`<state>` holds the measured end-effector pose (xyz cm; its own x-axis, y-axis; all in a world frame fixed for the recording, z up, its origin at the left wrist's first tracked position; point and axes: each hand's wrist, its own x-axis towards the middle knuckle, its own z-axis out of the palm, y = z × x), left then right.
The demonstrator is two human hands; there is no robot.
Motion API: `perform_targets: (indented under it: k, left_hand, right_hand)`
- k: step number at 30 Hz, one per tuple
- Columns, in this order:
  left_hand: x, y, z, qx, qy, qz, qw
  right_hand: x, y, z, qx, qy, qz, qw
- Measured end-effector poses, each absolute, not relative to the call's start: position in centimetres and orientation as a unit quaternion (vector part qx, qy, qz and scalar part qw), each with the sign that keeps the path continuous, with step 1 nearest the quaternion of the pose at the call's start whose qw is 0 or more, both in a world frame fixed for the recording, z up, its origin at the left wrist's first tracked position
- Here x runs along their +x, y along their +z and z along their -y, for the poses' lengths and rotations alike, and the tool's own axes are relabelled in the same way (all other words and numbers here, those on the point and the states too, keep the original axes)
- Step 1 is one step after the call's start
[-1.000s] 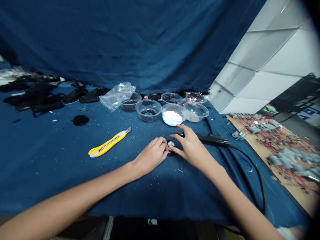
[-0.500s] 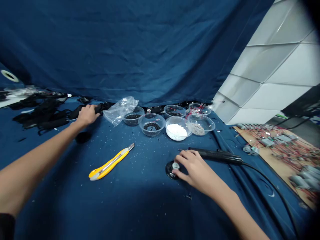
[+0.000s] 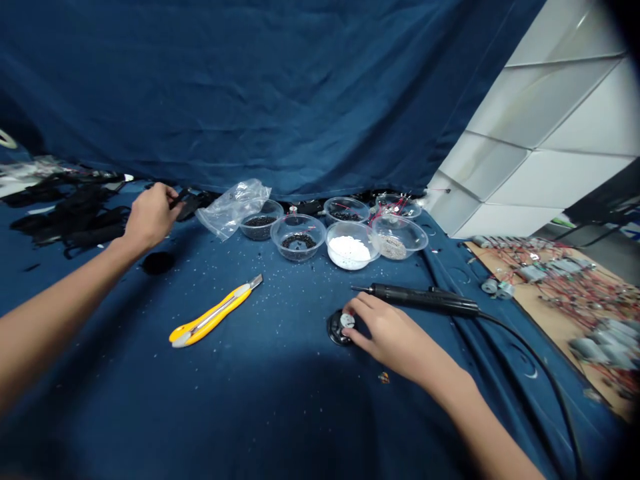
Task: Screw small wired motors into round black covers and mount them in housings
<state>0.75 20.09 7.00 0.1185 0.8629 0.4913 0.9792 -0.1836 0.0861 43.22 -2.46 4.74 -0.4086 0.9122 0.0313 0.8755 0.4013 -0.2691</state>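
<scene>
My right hand (image 3: 383, 328) pinches a small round silver part (image 3: 347, 321), which looks like a little motor, at a black round part (image 3: 337, 328) lying on the cloth. Just behind those fingers lies a black electric screwdriver (image 3: 425, 298) with its cable running right. At the far left, my left hand (image 3: 153, 215) is closed on a black plastic part (image 3: 179, 199), lifted at the edge of a heap of black pieces; its exact kind is unclear. A yellow utility knife (image 3: 213, 317) rests between the two hands, its blade end pointing away and right.
Several clear bowls stand at the back, among them one with white bits (image 3: 350, 252) and one with black screws (image 3: 298, 241). A plastic bag (image 3: 235, 207) leans beside them. Wired motors cover a board (image 3: 520, 293) at right. Black parts (image 3: 85, 217) are heaped at left.
My left hand has risen slightly and moved left, and a black part now shows in its fingers. My right hand stays at the round part. The whole view has shifted a little.
</scene>
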Motion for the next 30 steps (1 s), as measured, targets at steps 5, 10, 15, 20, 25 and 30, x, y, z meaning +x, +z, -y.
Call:
perform_targets:
  k: [5, 10, 15, 20, 25, 30]
  left_hand:
    - [11.6, 5.4, -6.9, -0.886, -0.197, 0.403, 0.114]
    - [18.1, 2.7, 0.6, -0.937, -0.082, 0.335, -0.054]
    - [16.9, 2.0, 0.9, -0.944, -0.081, 0.297, -0.115]
    - [15.8, 1.9, 0.3, -0.931, -0.162, 0.299, -0.137]
    - [17.0, 2.2, 0.1, -0.944, -0.211, 0.235, -0.094]
    - [18.5, 1.6, -0.1, -0.948, -0.226, 0.212, -0.065]
  right_hand:
    - [42.8, 4.8, 3.1, -0.516, 0.167, 0.834, 0.106]
    - [43.0, 4.2, 3.4, -0.495, 0.242, 0.822, 0.147]
    - [43.7, 3.9, 3.3, -0.499, 0.291, 0.793, 0.192]
    - [43.5, 3.8, 3.1, -0.509, 0.292, 0.785, 0.199]
    - [43.4, 3.8, 2.9, -0.505, 0.302, 0.782, 0.205]
    - [43.5, 3.8, 2.8, -0.501, 0.312, 0.779, 0.212]
